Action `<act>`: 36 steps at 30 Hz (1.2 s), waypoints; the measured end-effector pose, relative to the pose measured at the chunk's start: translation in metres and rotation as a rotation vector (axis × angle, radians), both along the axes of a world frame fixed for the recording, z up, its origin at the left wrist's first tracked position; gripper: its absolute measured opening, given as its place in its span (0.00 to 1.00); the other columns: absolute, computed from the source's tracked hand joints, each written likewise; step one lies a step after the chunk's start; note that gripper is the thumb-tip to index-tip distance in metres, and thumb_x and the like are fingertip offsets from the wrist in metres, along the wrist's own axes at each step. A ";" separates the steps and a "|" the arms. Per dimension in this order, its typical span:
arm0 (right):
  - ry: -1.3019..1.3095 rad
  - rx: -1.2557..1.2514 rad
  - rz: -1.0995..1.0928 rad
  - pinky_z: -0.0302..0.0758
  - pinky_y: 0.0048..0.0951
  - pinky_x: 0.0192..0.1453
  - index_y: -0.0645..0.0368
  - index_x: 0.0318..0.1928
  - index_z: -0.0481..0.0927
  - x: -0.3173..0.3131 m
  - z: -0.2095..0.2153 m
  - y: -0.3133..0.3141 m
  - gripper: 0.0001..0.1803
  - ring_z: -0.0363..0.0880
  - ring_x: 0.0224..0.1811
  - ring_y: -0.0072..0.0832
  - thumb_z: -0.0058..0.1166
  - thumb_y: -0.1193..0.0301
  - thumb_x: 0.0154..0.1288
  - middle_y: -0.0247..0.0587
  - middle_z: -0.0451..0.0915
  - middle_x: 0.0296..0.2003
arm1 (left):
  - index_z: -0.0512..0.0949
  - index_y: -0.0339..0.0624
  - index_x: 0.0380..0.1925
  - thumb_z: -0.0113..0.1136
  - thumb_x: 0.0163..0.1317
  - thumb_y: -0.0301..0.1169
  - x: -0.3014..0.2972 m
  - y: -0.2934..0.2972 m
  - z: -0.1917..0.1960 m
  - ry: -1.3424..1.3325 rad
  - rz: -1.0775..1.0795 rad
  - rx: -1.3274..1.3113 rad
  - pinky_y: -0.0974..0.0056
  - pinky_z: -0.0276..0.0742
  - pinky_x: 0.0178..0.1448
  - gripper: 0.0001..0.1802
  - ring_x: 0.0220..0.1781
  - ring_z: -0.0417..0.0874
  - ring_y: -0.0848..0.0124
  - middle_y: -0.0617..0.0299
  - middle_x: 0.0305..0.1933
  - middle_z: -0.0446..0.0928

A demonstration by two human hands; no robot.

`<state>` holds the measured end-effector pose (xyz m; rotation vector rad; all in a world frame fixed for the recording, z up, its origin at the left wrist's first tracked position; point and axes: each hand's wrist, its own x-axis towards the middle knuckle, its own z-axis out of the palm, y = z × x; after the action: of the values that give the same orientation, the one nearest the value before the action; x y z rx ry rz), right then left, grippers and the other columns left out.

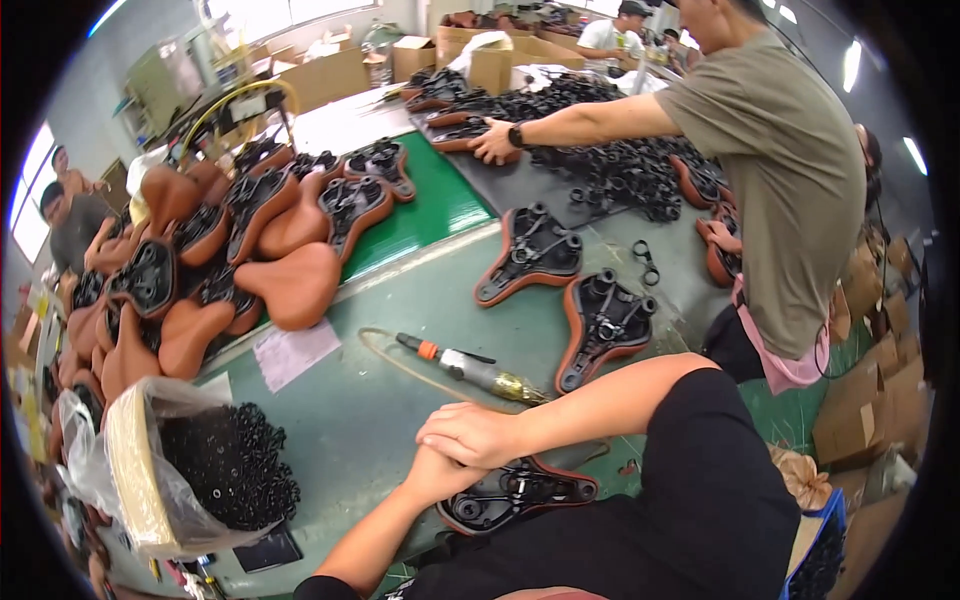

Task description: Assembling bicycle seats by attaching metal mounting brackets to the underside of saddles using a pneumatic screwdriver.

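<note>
Green is the worktable (330, 420). At nine o'clock of the view, brown saddles (205, 250) are heaped; at six, one upturned saddle (520, 490) is placed. At eleven o'clock from it, a power tool (470, 368) is laid. Fingers of the right hand (468, 432) are clasped over the left hand (440, 474), whose own fingers are hidden; their state cannot be told.
</note>
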<state>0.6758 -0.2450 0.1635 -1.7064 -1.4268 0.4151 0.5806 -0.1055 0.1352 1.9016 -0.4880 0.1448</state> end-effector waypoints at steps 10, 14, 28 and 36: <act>0.099 0.013 -0.049 0.78 0.47 0.62 0.67 0.51 0.84 -0.002 0.003 -0.010 0.15 0.83 0.52 0.49 0.49 0.67 0.83 0.53 0.87 0.46 | 0.83 0.34 0.42 0.81 0.51 0.30 -0.004 -0.008 0.038 0.444 -0.036 -0.184 0.57 0.85 0.49 0.21 0.45 0.90 0.59 0.52 0.43 0.87; 0.143 -0.002 -0.022 0.78 0.47 0.63 0.67 0.52 0.83 0.002 0.001 -0.007 0.14 0.83 0.54 0.50 0.51 0.67 0.82 0.54 0.86 0.46 | 0.84 0.34 0.45 0.82 0.53 0.32 -0.010 -0.015 0.047 0.306 0.094 0.009 0.56 0.84 0.55 0.22 0.50 0.89 0.63 0.54 0.47 0.87; -0.245 -0.521 -0.993 0.78 0.34 0.22 0.67 0.82 0.50 0.285 0.306 -0.057 0.54 0.81 0.21 0.31 0.69 0.61 0.67 0.51 0.90 0.38 | 0.86 0.28 0.45 0.86 0.50 0.32 -0.005 -0.016 0.013 0.253 0.250 -0.212 0.48 0.73 0.77 0.26 0.75 0.79 0.50 0.45 0.63 0.86; -0.277 -0.326 -1.221 0.69 0.34 0.18 0.63 0.79 0.54 0.397 0.367 -0.063 0.47 0.75 0.15 0.28 0.64 0.71 0.64 0.53 0.87 0.31 | 0.85 0.33 0.45 0.85 0.52 0.29 -0.006 -0.017 0.007 0.256 0.264 -0.261 0.51 0.71 0.77 0.23 0.73 0.80 0.54 0.46 0.64 0.85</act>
<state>1.0730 -0.3083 0.5306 -2.5917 -0.2635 -0.3008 0.5749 -0.1224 0.1420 1.6903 -0.0409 0.1284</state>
